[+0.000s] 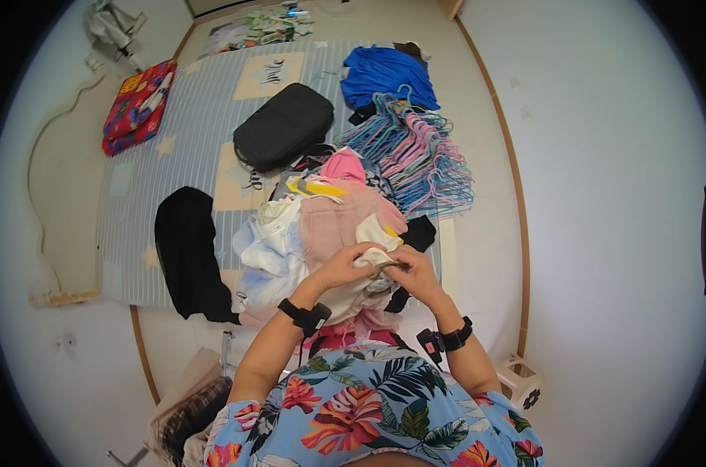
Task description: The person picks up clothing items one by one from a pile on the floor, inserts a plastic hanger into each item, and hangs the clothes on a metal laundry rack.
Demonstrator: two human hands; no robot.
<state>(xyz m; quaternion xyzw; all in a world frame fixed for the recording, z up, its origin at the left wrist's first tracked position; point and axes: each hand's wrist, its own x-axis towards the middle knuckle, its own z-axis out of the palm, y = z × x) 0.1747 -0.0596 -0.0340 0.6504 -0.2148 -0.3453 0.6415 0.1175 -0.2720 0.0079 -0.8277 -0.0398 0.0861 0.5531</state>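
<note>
My left hand [348, 267] and my right hand [412, 273] are close together, both gripping a small cream garment [377, 232] with a yellow patch and a dark edge. Beneath them lies a pile of clothes. In it are a dusty-pink garment [335, 219], a white and light-blue fluffy garment [271, 260], a bright pink cloth [344, 166] and a yellow and grey strip of cloth [318, 188]. A black garment [417, 233] shows just beyond my right hand. Each wrist wears a black strap with a small device.
A bed with a striped sheet [183, 128] bears a black zipped case [285, 125], a black garment [186, 251], a folded red patterned cloth [138, 111], a blue garment [388, 76] and a heap of plastic hangers [417, 157]. A plastic stool [519, 382] stands at the lower right.
</note>
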